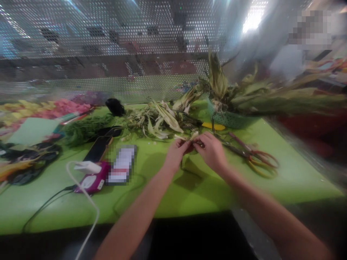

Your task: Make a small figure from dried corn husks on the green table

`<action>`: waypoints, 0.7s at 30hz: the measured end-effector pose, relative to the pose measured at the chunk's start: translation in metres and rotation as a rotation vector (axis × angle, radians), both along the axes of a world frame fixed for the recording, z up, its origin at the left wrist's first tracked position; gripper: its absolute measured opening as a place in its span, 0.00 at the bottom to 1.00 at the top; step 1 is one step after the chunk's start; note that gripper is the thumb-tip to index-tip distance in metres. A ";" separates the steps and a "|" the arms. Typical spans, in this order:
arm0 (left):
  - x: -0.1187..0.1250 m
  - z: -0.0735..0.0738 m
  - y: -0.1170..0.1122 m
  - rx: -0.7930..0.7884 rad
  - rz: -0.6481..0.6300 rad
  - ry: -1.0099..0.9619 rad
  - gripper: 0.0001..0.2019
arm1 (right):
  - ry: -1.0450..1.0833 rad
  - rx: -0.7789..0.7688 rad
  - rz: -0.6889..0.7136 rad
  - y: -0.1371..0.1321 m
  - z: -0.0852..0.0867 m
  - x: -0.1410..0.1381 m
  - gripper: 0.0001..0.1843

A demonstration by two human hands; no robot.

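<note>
Over the green table (151, 195), my left hand (176, 153) and my right hand (211, 150) meet with their fingertips together. Both are closed in a pinch on a small piece of pale corn husk (194, 135), whose ends stick up above the fingers. Much of the piece is hidden by my fingers. Just beyond lies a heap of dry corn husks (168, 117). To the right of my right hand rest scissors (255, 157) with red and yellow handles.
At the back right, a green basket (233, 121) holds long husks; a yellow object (214, 126) lies before it. On the left are phones (99, 148), a purple power strip (93, 180) with cables, and green stringy material (84, 128). A perforated metal screen (108, 83) stands behind.
</note>
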State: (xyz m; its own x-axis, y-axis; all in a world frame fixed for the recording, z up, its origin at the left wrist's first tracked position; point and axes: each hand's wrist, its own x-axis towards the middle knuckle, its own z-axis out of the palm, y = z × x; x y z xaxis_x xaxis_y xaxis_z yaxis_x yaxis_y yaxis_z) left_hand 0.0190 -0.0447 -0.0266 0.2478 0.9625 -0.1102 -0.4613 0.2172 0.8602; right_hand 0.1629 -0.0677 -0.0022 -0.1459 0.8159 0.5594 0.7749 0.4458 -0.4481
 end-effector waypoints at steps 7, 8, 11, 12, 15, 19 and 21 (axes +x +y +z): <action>0.000 0.000 0.000 0.019 0.054 0.084 0.12 | -0.084 0.032 0.029 -0.001 0.002 0.004 0.04; 0.000 -0.001 0.000 0.023 0.057 0.082 0.12 | -0.055 0.029 0.030 -0.001 0.004 0.005 0.04; -0.001 -0.001 0.001 0.037 0.035 0.065 0.12 | 0.035 0.025 0.043 -0.001 0.009 0.010 0.12; -0.001 -0.001 0.001 0.041 0.026 0.062 0.12 | 0.052 0.015 0.061 0.000 0.010 0.011 0.14; -0.001 -0.001 0.001 0.058 -0.006 0.074 0.11 | 0.080 -0.039 0.125 0.003 0.011 0.014 0.12; -0.001 0.001 0.000 0.046 -0.061 0.104 0.11 | 0.100 -0.062 0.114 0.006 0.008 0.014 0.03; -0.001 0.002 0.000 0.026 -0.086 0.126 0.10 | 0.102 -0.061 0.088 0.007 0.007 0.013 0.03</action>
